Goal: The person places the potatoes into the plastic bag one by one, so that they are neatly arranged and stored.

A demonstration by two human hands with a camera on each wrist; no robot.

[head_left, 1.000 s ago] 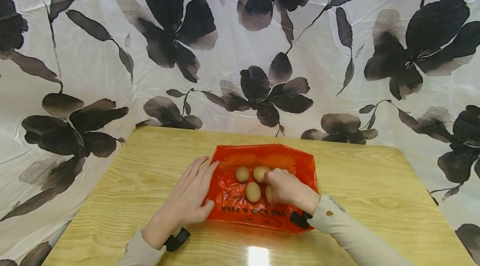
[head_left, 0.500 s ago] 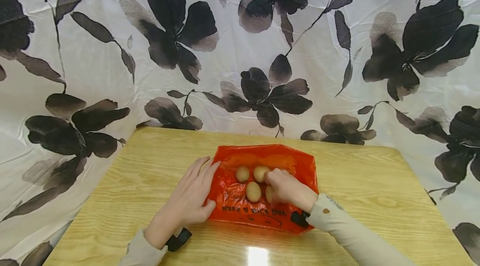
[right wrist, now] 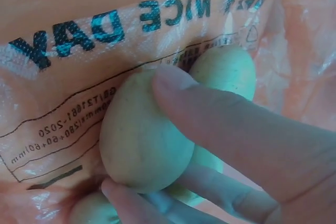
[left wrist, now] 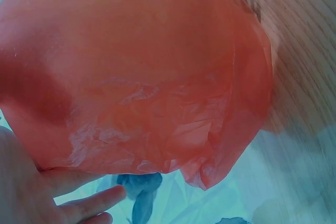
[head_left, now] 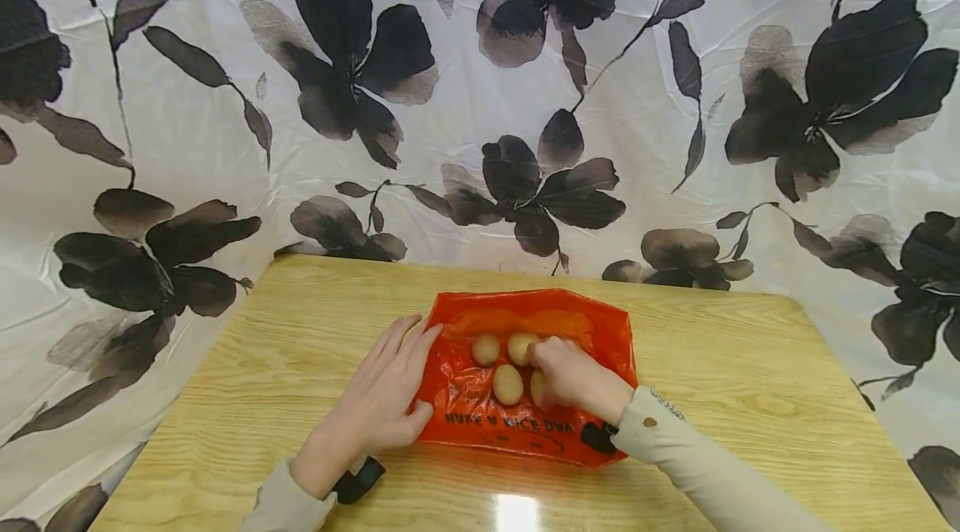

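Observation:
A red plastic bag (head_left: 468,419) printed "HAVE A NICE DAY" is spread wide on the wooden table. Several tan eggs lie inside it. My right hand (head_left: 573,373) reaches in and pinches one egg (right wrist: 147,135) between thumb and fingers at the right of the group. Just left of it are an egg (head_left: 507,385) in front, another egg (head_left: 521,348) touching my knuckles behind, and a third egg (head_left: 485,348) farther left. My left hand (head_left: 386,386) lies with fingers extended along the bag's left edge. In the left wrist view, the bag's red wall (left wrist: 152,61) hides the eggs.
The light wooden table (head_left: 720,357) extends on both sides of the bag. A white cloth with dark flowers (head_left: 517,90) hangs behind the table. Black wrist straps (head_left: 600,437) show at both cuffs, the right one over the bag's front right corner.
Both hands, the bag and the eggs hold nearly the same places; the slight shift of the whole head view fits a small head movement.

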